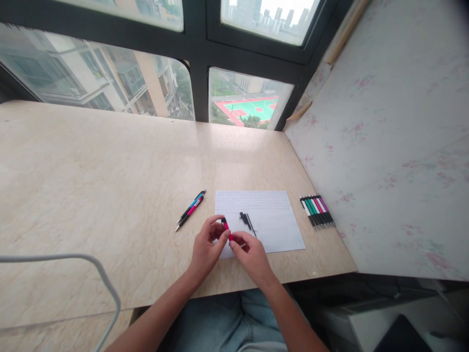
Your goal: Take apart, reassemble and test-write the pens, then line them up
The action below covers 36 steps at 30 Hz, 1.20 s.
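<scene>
My left hand (205, 250) and my right hand (250, 254) meet over the near edge of a white sheet of paper (273, 212) and both pinch a pink and black pen barrel (225, 227), held tilted between the fingertips. A few small black pen parts (246, 220) lie on the paper just beyond my hands. Two pens, one blue and one pink (190, 209), lie side by side on the table to the left of the paper.
A row of several pens (317, 211) lies at the table's right end beside a flowered wall panel (388, 146). The beige marble-look table (91, 186) runs up to a dark-framed window. A thin white curved tube (106, 283) crosses the lower left.
</scene>
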Motion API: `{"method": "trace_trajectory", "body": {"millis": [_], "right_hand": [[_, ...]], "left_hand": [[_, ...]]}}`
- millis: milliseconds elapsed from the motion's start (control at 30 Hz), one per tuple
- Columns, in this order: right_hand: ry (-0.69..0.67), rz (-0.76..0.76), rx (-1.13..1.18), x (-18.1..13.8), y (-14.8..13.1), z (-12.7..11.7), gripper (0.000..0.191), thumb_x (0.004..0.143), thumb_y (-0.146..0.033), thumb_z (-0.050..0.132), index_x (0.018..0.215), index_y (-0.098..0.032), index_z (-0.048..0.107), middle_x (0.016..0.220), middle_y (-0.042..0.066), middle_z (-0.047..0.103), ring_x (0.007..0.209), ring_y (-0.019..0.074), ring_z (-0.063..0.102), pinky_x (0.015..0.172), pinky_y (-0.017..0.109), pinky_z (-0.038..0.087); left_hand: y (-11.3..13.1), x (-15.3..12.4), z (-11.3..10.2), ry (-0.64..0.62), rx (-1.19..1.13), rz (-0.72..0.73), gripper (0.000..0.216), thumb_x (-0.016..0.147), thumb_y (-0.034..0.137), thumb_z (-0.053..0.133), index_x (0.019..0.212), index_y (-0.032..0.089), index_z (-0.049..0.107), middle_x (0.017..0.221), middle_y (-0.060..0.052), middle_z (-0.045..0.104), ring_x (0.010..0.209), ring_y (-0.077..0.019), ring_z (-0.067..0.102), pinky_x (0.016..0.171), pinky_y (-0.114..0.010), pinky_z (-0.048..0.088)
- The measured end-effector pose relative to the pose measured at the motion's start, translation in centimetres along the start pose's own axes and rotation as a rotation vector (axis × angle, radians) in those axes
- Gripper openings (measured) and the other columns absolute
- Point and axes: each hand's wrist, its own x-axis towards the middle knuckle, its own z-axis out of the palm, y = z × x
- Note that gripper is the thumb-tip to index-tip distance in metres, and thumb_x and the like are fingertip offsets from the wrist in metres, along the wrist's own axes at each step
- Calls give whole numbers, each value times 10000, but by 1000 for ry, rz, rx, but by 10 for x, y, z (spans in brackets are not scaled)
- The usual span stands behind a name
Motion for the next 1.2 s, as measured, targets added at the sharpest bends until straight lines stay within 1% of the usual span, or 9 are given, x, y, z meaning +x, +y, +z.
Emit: {"method": "trace_trajectory", "body": {"millis": [100, 200, 367, 433, 500, 600, 733, 867, 1200], "right_hand": [[65, -186, -254, 0, -2, -4, 156, 828, -202, 583, 935, -194, 696, 842, 53, 680, 714, 168, 609, 586, 266, 474], [96, -259, -363, 0, 0, -16, 166, 823, -163, 564, 923, -197, 692, 803, 41, 669, 677, 160, 600, 569, 258, 469], [281, -177, -475, 5, 16, -55, 169, 861, -214, 532, 933, -185, 682, 851, 61, 687, 709, 183, 614, 574, 273, 469], [358, -156, -565, 8, 24, -69, 161, 857, -238, 545, 920, -178, 681, 841, 67, 687, 749, 204, 612, 644, 304, 476], [407, -145, -665, 9, 30, -77, 149, 854, -261, 558, 871, -179, 681, 813, 65, 679, 769, 219, 601, 703, 331, 468], [417, -115, -763, 9, 35, -78, 148, 853, -298, 579, 812, -190, 671, 785, 55, 668, 769, 225, 589, 706, 331, 446], [396, -95, -753, 8, 36, -73, 188, 863, -360, 590, 807, -197, 667, 779, 42, 661, 705, 197, 579, 654, 298, 424], [447, -126, -710, 8, 39, -76, 230, 901, -332, 527, 788, -186, 662, 740, 32, 652, 614, 164, 546, 630, 287, 407], [549, -228, -613, 7, 57, -87, 291, 910, -344, 508, 719, -168, 640, 671, 35, 627, 600, 160, 532, 586, 272, 411]], "left_hand": [[-2, 1, 0, -43, 53, 20, 346, 837, 272, 653, 1151, 222, 519, 779, 5, 644, 718, -161, 641, 699, -287, 510], [-4, 1, -1, -81, 108, 27, 333, 845, 274, 645, 1144, 223, 507, 798, -2, 662, 719, -162, 653, 696, -296, 526], [-6, 0, 0, -103, 194, 51, 281, 864, 265, 611, 1131, 222, 534, 827, -14, 689, 726, -158, 660, 686, -289, 539], [-6, 0, 0, -108, 235, 59, 227, 867, 259, 601, 1087, 217, 569, 820, -14, 693, 709, -152, 659, 675, -281, 540], [-6, -1, -1, -100, 275, 68, 180, 872, 257, 592, 1046, 211, 597, 817, -19, 700, 707, -152, 662, 672, -279, 539], [-5, -1, -1, -74, 310, 77, 149, 871, 261, 594, 1004, 199, 622, 818, -29, 709, 722, -159, 673, 687, -285, 540], [-4, -1, -1, -66, 309, 77, 147, 870, 265, 595, 993, 194, 631, 811, -29, 713, 725, -162, 678, 683, -280, 538], [-3, -2, -1, -78, 311, 64, 143, 879, 264, 579, 991, 194, 633, 812, -32, 723, 717, -163, 680, 659, -272, 530], [-6, -3, -1, -129, 353, 60, 117, 889, 249, 556, 960, 198, 634, 806, -32, 739, 713, -160, 685, 641, -261, 515]]}}
